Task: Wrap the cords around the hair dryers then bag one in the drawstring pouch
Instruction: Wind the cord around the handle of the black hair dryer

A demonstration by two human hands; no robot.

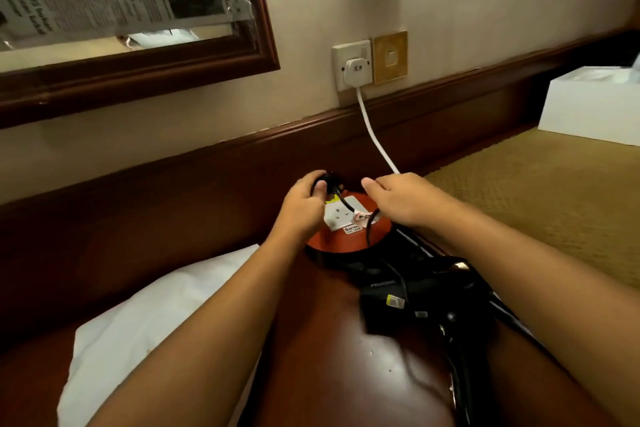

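A black hair dryer (412, 295) lies on the dark wooden table (322, 340), partly under my right forearm. Its black cord (370, 229) runs up onto a round red extension reel (349, 236) with white sockets. My left hand (304, 201) grips the black plug (333, 183) at the reel's far socket. My right hand (401, 199) rests on the reel's right side, fingers curled over its edge. A second black handle (457, 367) with cord lies nearer me; I cannot tell if it is a second dryer. No pouch is in view.
The reel's white cable (375, 135) rises to a plug in the wall socket (353, 66). A white cloth (156, 333) lies at the left. A white tissue box (592, 104) stands at the far right on a yellow patterned surface (536, 201). A framed mirror (131, 24) hangs at the upper left.
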